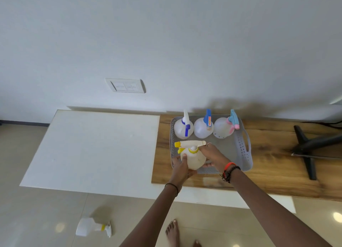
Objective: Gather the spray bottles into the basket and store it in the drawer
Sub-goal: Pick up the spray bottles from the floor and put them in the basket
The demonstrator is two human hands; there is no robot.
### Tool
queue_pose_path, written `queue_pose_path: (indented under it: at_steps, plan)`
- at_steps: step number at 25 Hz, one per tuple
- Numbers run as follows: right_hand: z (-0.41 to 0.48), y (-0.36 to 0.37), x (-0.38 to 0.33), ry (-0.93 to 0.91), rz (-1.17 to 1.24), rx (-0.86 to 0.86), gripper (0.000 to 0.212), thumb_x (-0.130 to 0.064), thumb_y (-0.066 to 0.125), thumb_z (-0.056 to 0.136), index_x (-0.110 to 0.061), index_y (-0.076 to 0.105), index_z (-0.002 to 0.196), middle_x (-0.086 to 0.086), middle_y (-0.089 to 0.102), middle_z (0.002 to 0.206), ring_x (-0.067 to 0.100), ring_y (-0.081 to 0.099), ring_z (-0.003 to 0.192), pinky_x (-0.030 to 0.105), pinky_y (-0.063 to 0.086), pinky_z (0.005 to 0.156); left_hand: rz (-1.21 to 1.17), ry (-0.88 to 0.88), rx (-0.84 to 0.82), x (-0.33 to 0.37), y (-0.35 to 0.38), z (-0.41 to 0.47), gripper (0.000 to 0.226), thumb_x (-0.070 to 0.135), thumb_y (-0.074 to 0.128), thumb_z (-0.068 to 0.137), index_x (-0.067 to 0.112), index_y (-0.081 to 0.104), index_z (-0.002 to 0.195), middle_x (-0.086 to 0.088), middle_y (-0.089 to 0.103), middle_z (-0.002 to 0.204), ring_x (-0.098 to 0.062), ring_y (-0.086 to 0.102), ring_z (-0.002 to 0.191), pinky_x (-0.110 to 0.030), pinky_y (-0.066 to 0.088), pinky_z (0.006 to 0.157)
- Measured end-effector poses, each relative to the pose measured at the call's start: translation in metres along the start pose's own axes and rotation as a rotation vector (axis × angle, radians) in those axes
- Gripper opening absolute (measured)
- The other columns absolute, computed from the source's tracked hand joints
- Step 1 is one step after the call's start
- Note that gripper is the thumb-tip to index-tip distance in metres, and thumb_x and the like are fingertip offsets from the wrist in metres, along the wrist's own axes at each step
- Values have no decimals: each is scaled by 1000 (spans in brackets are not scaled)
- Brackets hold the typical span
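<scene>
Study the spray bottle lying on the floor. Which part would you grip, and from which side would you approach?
Grip the floor spray bottle at its narrow neck by the yellow collar, reaching down from above. It lies on its side, trigger head to the right, so the neck is exposed and probably easier to encircle than the wide body.

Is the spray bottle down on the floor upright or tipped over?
Tipped over: the floor bottle lies on its side, with its spray head toward the right.

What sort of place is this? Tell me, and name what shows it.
Likely a room in a home, though an office is possible: glossy tiled floor, a white wall switch panel, and a wood-grain tabletop beside a white surface.
</scene>
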State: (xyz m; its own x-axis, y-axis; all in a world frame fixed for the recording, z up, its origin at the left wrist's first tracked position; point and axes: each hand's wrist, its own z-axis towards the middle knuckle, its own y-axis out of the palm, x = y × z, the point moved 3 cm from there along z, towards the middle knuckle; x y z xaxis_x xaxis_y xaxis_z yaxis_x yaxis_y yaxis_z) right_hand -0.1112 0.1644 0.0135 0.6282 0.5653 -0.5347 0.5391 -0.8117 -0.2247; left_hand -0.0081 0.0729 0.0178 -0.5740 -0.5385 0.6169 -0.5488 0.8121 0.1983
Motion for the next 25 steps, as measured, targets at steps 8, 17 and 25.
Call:
queue_pose_path:
  at_steps: [8,17,25]
  plan:
    - [52,4,1,-76,-88,-71,28,-30,55,91,-16,62,114,7,64,114,23,60,101,43,55,87,363,98,72,-5,-12,49,35,24,42,100,3,36,128,-23,51,131,-37,52,120,-56,46,99]
    - [92,17,-3,-64,-179,-155,10,-30,65,86,-30,63,77,0,65,90,22,58,93,34,50,73,862,122,160,-16,-24,74,39,28,42,99,-6,50,118,-12,38,103,-22,39,92,-33,42,86]
    - [113,23,-7,-100,-344,-186,38,-30,76,77,-15,66,110,8,66,115,26,60,110,47,48,101,1048,188,145,-24,-26,72,29,11,40,98,-9,55,113,-28,52,122,-26,41,90,-41,45,93]
